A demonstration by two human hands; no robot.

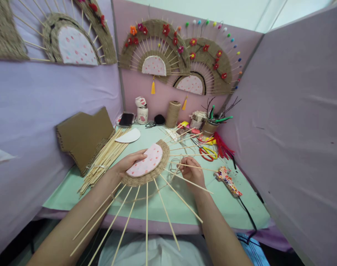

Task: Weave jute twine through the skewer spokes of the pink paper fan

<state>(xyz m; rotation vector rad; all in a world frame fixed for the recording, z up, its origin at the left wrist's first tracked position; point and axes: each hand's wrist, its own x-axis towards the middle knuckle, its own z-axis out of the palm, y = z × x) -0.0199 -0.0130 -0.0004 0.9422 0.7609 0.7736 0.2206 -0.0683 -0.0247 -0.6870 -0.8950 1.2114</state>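
My left hand (129, 162) grips a half-round fan frame (148, 159) at its left side, the thumb lying on the spotted pink-white fabric. Jute twine is wound in a band (142, 180) around the curved edge. Thin wooden sticks (147, 218) fan out from that band toward me and to the right. My right hand (192, 173) is beside the right-hand sticks with its fingers pinched together on a loose strand of twine (174, 168). The strand loops near the fingertips, and a length of it hangs below the band across the sticks.
Left are a stick bundle (104, 159), a white half-round card (129, 136) and brown cardboard (83, 136). A twine spool (173, 114) stands at the back. Scissors (208, 153) and a patterned, corded glue gun (227, 181) lie right. Finished fans (154, 40) hang on the wall.
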